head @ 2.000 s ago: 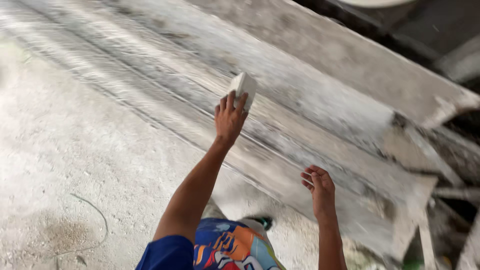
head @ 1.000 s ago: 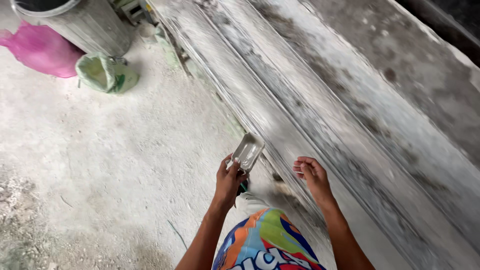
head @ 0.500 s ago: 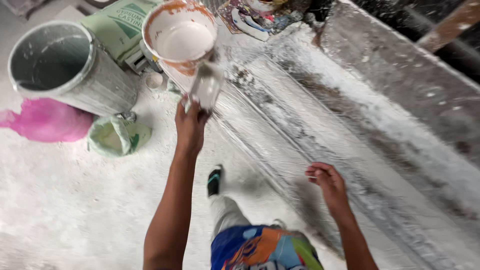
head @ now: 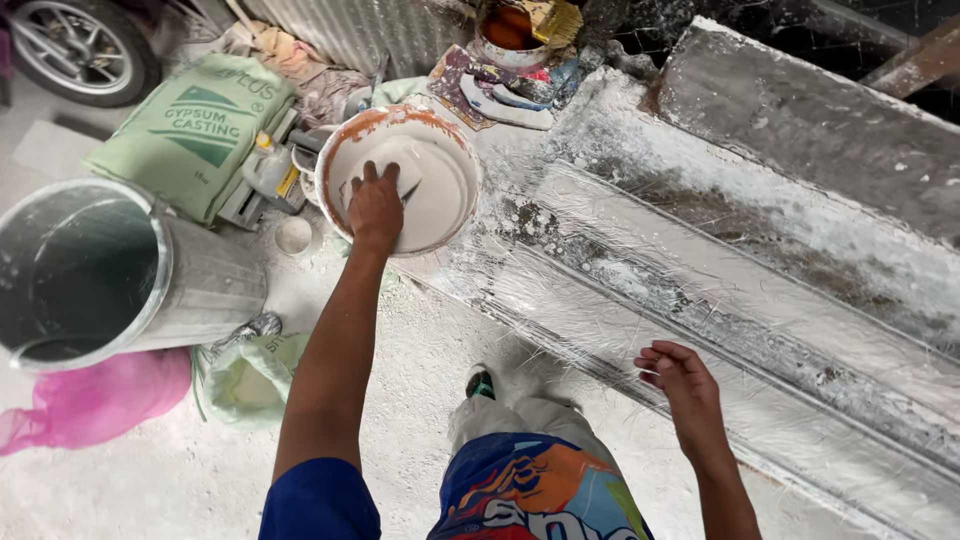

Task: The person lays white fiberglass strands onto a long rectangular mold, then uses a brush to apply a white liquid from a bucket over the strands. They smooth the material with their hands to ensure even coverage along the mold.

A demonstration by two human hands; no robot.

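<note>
Reaching forward now, left hand [head: 375, 205] has carried its white scraper [head: 385, 180] from the mould into the plaster bowl [head: 345, 150], fingers closed over it. Right hand [head: 680, 375] hovers loosely open, empty, above the long white mould [head: 760, 290]. Beyond the bowl sits a paint tin [head: 510, 30].

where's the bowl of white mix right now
In the head view the bowl sits upper centre, at the near end of the long white mould, right of the green sack; the left hand reaches into it.
</note>
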